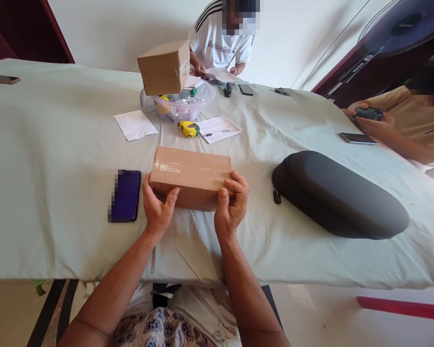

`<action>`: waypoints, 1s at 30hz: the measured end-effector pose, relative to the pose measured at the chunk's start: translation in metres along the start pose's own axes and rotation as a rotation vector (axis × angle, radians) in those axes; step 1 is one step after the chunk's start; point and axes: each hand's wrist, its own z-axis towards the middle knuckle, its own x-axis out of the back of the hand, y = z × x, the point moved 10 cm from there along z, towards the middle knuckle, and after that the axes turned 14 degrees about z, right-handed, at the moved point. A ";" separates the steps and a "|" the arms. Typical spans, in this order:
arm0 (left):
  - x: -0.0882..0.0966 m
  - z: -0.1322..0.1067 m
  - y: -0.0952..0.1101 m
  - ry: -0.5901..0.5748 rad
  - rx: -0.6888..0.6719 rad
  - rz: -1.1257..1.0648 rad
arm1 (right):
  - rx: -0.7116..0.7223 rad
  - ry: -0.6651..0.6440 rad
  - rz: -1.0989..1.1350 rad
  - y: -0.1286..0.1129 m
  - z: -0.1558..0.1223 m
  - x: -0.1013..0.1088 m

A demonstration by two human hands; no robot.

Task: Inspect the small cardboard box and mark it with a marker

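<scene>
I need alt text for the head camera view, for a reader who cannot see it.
Two bare hands, left hand and right hand, grip the ends of a taped cardboard box on a cloth-covered table. A phone lies left of it, a dark case right.

White wall (104, 33), cloth-covered table (50, 159), fan (401, 24).

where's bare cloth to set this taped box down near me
Widest bare patch: the cloth left of the purple phone, out to the table's left edge. A smaller patch lies between the taped box held in both hands and the black case. Crowded: behind the box, around the yellow tape measure, papers and plastic bowl.
</scene>
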 end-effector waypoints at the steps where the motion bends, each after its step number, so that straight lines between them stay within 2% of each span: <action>1: 0.002 0.001 0.000 0.000 -0.004 -0.005 | -0.009 0.007 0.033 0.001 0.000 0.001; 5: 0.007 0.004 -0.004 -0.013 -0.013 -0.008 | 0.004 -0.023 0.090 0.004 0.001 0.003; 10: 0.016 0.008 -0.010 0.043 -0.027 0.051 | 0.049 -0.125 0.166 0.003 -0.001 -0.003; 13: 0.016 0.012 -0.016 0.014 -0.007 0.062 | 0.097 -0.204 0.178 -0.001 -0.005 -0.009; 17: 0.015 0.015 -0.018 -0.027 0.004 0.043 | 0.196 -0.237 0.101 -0.012 -0.008 -0.013; 24: 0.005 0.011 -0.006 -0.072 -0.118 0.141 | 0.414 -0.289 -0.048 -0.032 -0.020 -0.025; 27: -0.003 0.004 0.003 -0.135 -0.203 0.130 | 0.412 -0.360 -0.039 -0.032 -0.026 -0.036; 30: -0.008 -0.006 0.016 -0.194 -0.325 0.128 | 0.388 -0.331 0.011 -0.031 -0.028 -0.037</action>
